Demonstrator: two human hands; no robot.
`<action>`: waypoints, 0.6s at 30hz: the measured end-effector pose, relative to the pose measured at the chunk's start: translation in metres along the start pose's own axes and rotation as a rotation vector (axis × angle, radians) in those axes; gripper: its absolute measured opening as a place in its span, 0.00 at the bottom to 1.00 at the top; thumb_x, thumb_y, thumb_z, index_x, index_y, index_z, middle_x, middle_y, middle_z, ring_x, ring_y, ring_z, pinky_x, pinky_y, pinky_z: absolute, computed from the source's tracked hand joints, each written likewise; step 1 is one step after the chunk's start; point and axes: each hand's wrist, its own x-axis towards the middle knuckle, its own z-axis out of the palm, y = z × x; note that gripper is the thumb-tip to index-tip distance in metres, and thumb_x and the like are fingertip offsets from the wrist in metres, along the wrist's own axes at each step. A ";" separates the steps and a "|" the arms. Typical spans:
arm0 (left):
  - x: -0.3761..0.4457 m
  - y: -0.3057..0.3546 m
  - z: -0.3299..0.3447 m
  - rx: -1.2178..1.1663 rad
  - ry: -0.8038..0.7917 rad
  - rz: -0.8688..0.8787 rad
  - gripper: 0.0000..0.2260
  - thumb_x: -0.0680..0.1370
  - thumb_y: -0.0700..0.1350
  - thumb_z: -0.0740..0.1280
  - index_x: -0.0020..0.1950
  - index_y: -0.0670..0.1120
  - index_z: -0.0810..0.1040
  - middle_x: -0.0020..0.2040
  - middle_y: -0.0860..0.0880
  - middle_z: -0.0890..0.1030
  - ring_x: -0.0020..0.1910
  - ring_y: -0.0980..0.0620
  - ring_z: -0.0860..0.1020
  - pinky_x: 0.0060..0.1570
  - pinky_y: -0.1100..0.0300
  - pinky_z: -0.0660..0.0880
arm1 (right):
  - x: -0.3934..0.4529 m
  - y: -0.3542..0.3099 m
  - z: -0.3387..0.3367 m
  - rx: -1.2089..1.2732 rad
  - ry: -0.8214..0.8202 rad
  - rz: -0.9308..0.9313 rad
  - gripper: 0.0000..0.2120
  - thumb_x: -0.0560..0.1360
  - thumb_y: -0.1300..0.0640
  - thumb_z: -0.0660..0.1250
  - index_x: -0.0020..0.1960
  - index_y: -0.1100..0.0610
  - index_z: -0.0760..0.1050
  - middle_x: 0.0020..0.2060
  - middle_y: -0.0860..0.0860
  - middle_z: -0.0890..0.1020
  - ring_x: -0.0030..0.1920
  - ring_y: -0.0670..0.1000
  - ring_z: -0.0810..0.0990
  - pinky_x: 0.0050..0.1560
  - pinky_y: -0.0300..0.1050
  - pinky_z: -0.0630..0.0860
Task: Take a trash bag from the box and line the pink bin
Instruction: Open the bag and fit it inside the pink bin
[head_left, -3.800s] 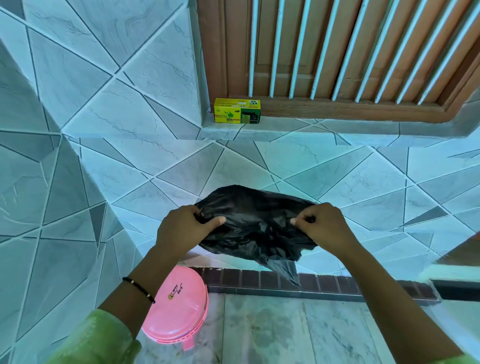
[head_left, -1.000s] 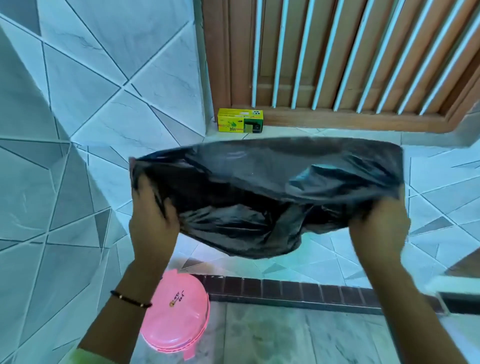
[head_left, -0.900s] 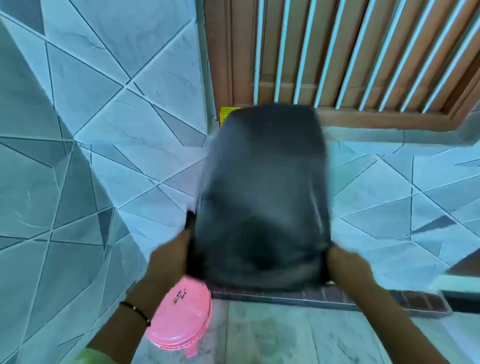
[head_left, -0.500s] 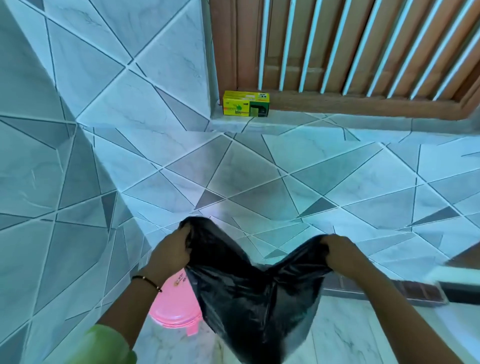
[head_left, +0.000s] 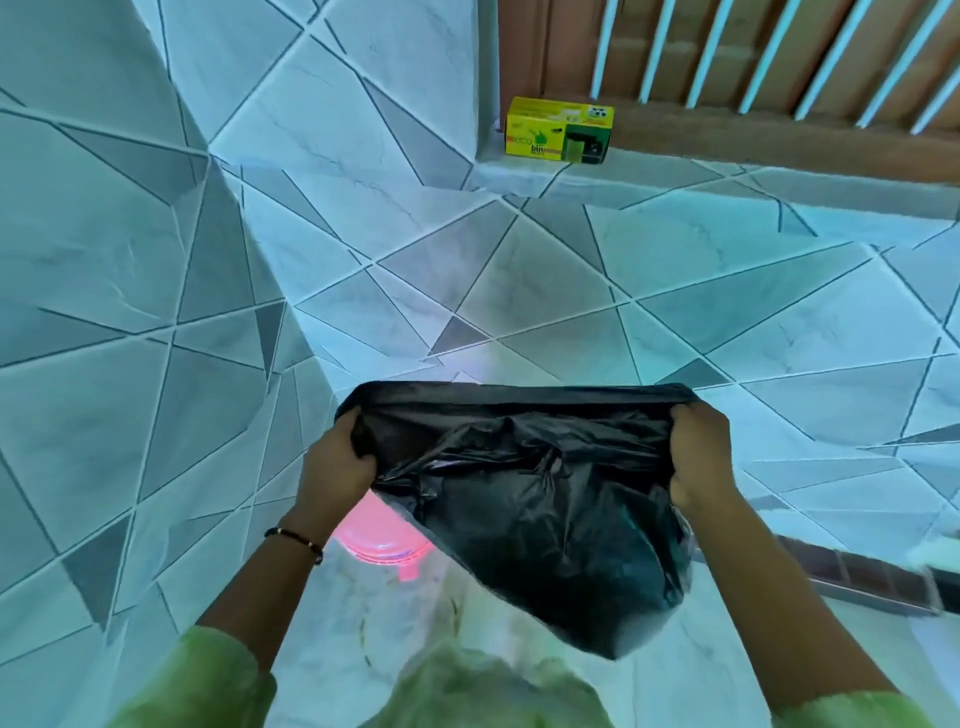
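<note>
Both hands (head_left: 519, 467) stretch black trash bag (head_left: 545, 519) open above pink bin (head_left: 382, 545).

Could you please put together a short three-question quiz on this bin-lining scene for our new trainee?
1. True or false: both hands grip the crumpled black plastic trash bag by its top edge.
2. Where does the yellow-green cardboard bag box sit? A) on the floor beside the bin B) on the tiled ledge below the wooden slatted frame C) inside the bag
3. Fill in: the round pink plastic bin shows just below the ____ hand.

Key: 1 true, the left hand and right hand hold opposite ends. 2 B. 3 left.
</note>
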 end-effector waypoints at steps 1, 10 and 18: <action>-0.006 -0.002 0.001 -0.007 -0.003 0.003 0.27 0.69 0.33 0.65 0.69 0.41 0.68 0.57 0.34 0.79 0.56 0.35 0.77 0.54 0.53 0.72 | -0.001 0.003 0.004 0.016 -0.020 0.047 0.10 0.69 0.66 0.54 0.44 0.63 0.73 0.40 0.57 0.72 0.40 0.55 0.70 0.37 0.46 0.66; 0.000 -0.013 -0.007 -0.101 -0.010 -0.039 0.26 0.71 0.39 0.65 0.70 0.43 0.68 0.60 0.38 0.78 0.58 0.41 0.76 0.55 0.62 0.68 | 0.001 0.044 0.056 -1.449 -0.702 -0.603 0.32 0.67 0.42 0.69 0.66 0.53 0.65 0.59 0.54 0.76 0.57 0.58 0.77 0.56 0.53 0.75; 0.072 -0.035 -0.057 -0.075 0.047 0.101 0.25 0.71 0.38 0.62 0.69 0.43 0.69 0.56 0.40 0.81 0.55 0.44 0.78 0.48 0.69 0.66 | 0.032 0.011 0.131 -1.507 -0.394 -0.674 0.12 0.74 0.56 0.62 0.55 0.52 0.79 0.51 0.58 0.82 0.50 0.61 0.79 0.46 0.48 0.75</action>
